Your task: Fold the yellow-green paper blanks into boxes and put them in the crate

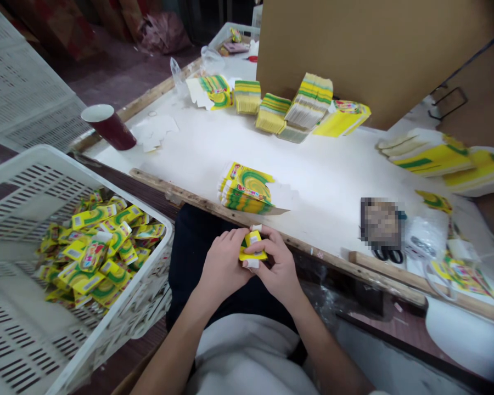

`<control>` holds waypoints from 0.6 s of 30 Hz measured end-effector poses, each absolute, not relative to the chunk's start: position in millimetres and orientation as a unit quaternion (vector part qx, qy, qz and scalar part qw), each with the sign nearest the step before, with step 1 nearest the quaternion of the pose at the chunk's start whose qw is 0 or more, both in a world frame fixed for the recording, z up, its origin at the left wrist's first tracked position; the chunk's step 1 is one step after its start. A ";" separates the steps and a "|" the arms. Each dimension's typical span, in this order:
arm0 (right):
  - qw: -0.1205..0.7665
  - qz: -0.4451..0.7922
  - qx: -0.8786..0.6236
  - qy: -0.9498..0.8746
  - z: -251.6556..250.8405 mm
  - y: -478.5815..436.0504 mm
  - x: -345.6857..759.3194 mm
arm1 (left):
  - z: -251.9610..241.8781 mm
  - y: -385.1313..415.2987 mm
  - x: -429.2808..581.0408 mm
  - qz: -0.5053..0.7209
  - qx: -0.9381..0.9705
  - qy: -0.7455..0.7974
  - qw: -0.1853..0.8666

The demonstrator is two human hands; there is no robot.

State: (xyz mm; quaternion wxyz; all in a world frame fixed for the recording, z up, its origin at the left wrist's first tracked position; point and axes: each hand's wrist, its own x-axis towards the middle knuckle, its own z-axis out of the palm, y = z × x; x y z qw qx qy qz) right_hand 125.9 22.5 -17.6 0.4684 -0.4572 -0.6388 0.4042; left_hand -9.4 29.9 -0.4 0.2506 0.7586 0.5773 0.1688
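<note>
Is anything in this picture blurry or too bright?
Head view: the tabletop glares white; the cartons at far right look smeary. Also head view: a blocky patch hides something; the left hand, right hand and packet look clearer.

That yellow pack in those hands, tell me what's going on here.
A seated person holds a small yellow pack between the left hand and right hand, just off the near edge of a white table. A stack of yellow-and-green cartons lies on the table in front of them. To their left, a white crate holds a pile of similar yellow packs.
</note>
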 end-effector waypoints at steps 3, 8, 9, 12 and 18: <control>0.468 0.392 -0.454 -0.649 -16.2 23.2 125.7 | -1.2 29.9 -10.3 0.180 0.758 0.578 0.241; 0.416 0.381 -0.426 -0.707 -12.5 27.5 135.5 | -3.4 28.2 -11.6 0.165 0.769 0.576 0.223; 0.400 0.383 -0.418 -0.720 -11.7 28.5 138.3 | -3.9 28.1 -11.7 0.158 0.771 0.577 0.218; 0.360 0.388 -0.397 -0.750 -10.8 30.2 143.6 | -4.6 28.9 -12.5 0.142 0.778 0.577 0.206; 0.318 0.360 -0.408 -0.776 -11.9 30.2 143.1 | -3.1 32.6 -16.6 0.139 0.784 0.571 0.200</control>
